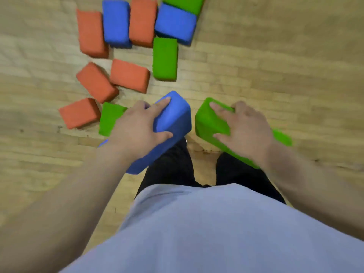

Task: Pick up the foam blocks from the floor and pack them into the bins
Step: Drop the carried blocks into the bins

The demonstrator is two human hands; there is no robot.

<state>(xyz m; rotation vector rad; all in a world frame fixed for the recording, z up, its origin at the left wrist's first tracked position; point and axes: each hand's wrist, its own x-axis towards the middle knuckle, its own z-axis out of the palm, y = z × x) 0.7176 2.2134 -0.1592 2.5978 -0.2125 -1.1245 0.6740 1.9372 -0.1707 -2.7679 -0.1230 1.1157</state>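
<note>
1. My left hand [137, 127] was clamped around a blue rectangular foam block [173, 119], its long axis slanting back toward my legs.
2. My right hand [246, 125] gripped a green rectangular foam block [208, 123], slanting the other way.
3. Both blocks were off the wooden floor [275, 66]; the rest lay ahead-left, a green one [109, 117] just beyond my left hand.
4. No bins were in view.

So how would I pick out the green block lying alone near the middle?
Start at the cluster of foam blocks on the wooden floor, beyond both hands. Below the big blue foam block lies a green rectangular foam block, pointing straight away. Its orange neighbours sit apart, to its left.
</note>
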